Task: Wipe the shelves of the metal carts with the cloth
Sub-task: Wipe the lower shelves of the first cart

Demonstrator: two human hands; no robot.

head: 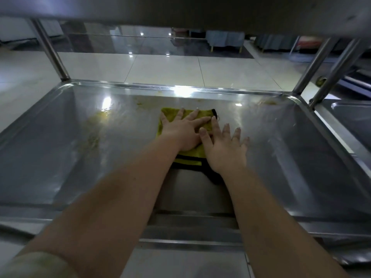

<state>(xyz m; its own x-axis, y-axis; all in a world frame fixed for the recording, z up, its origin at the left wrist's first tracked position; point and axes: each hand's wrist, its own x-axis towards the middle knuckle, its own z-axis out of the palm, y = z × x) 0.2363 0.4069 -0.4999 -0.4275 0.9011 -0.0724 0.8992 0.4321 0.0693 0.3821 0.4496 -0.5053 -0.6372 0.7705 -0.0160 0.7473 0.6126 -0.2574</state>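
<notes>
Both of my hands lie flat on the shelf (60, 149) of the metal cart, fingers spread and gripping nothing. My left hand (183, 132) presses palm-down on the cloth (202, 117), a yellow-green one with a black edge, which lies under it and shows beyond my fingertips and behind my wrist. My right hand (224, 149) sits just beside the left, its thumb and forefinger touching the left hand and overlapping the cloth's right edge, the other fingers on bare steel. Yellowish smears (94, 129) mark the shelf well to the left of my left hand, and another patch (268, 101) sits in the far corner beyond my right hand. An upper shelf (180, 11) hangs above both hands.
</notes>
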